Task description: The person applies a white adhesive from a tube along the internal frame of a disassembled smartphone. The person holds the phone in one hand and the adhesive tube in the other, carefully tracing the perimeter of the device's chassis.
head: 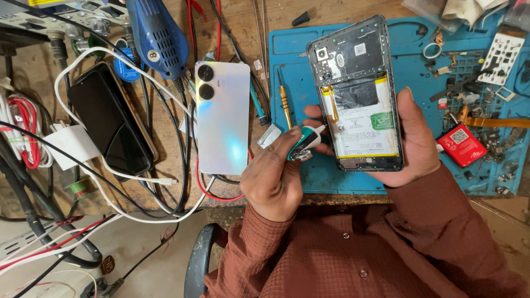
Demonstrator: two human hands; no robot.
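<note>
Nearest me, my left hand (pixel 273 179) pinches a small glue tube (pixel 305 142), nozzle at the opened phone (pixel 358 94) my right hand (pixel 411 138) grips above the blue mat (pixel 292 49); gluing seems underway, needing a steady nozzle along the frame edge

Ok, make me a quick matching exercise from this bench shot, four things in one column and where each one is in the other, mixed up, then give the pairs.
Things:
1. opened phone
2. small glue tube
3. white back cover
4. red box

Places:
A. on the blue mat, right of the hands
B. held up in the right hand
C. on the wooden bench, among cables
D. pinched in the left hand, tip towards the phone

Pairs: 1-B, 2-D, 3-C, 4-A
</note>
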